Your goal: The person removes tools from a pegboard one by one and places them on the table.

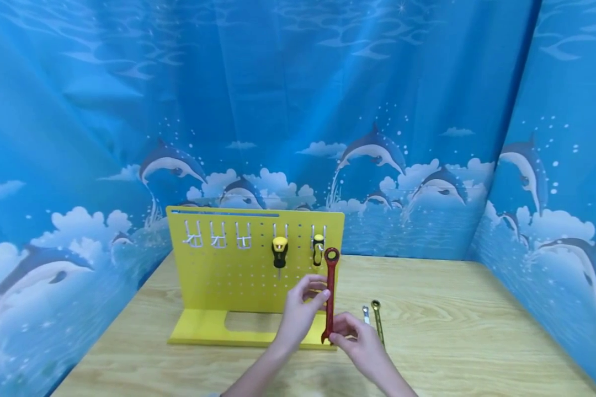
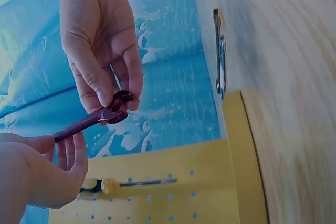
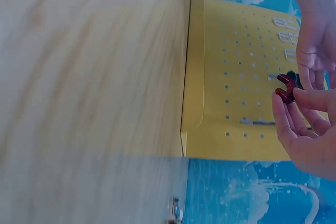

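Note:
A red combination wrench [image 1: 330, 286] stands upright in front of the right part of a yellow pegboard [image 1: 228, 286], ring end up and open-ended jaw down. My left hand [image 1: 301, 311] pinches its shaft between thumb and fingers. Lower down, my right hand [image 1: 360, 344] grips it near the open end. In the left wrist view, the thumb and fingertips of the right hand [image 2: 102, 51] are at the wrench's forked end [image 2: 115, 109]. From the right wrist, that red fork [image 3: 286, 88] shows between both hands.
Two screwdrivers, one in the middle [image 1: 280, 253] and a short one [image 1: 318, 248] at the right, hang on pegboard hooks. Several white hooks [image 1: 218, 236] line the upper left. On the wooden table [image 1: 437, 314] lie a gold wrench [image 1: 377, 317] and a silver wrench [image 1: 366, 314]. A dolphin-print curtain [image 1: 278, 110] stands behind.

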Motion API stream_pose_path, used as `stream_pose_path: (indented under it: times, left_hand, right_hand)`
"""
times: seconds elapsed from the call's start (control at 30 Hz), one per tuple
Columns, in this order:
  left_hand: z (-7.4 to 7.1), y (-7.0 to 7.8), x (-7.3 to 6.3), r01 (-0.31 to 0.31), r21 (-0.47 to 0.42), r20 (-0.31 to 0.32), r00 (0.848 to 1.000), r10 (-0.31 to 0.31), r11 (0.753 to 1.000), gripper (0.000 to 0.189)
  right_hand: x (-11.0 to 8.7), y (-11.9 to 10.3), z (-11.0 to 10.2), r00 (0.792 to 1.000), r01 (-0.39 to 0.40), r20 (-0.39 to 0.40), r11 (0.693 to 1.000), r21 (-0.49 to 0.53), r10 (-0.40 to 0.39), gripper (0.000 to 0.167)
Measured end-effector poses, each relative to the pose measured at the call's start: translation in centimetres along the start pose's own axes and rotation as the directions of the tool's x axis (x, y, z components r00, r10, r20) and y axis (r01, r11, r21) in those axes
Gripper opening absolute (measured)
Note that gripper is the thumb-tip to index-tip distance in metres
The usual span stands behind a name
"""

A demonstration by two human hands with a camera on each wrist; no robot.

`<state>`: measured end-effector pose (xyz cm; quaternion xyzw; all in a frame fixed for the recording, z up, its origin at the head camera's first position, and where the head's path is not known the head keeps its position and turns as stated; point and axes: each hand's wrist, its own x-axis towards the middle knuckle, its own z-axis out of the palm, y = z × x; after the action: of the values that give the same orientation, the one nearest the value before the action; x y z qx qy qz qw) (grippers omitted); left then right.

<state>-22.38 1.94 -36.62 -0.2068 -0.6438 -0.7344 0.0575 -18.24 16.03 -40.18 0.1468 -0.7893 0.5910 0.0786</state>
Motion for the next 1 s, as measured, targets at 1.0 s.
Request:
stream_pose_path:
  times: [1.0]
  left_hand:
    - [7.4,-5.1,0.4,0.007,-0.14,0.015,1.0,-0.005,0.99,0.035]
  right_hand:
    - [-2.5,2.7,-7.5,0.997,0.013,0.073,0.994,-0.107,-0.005,0.014]
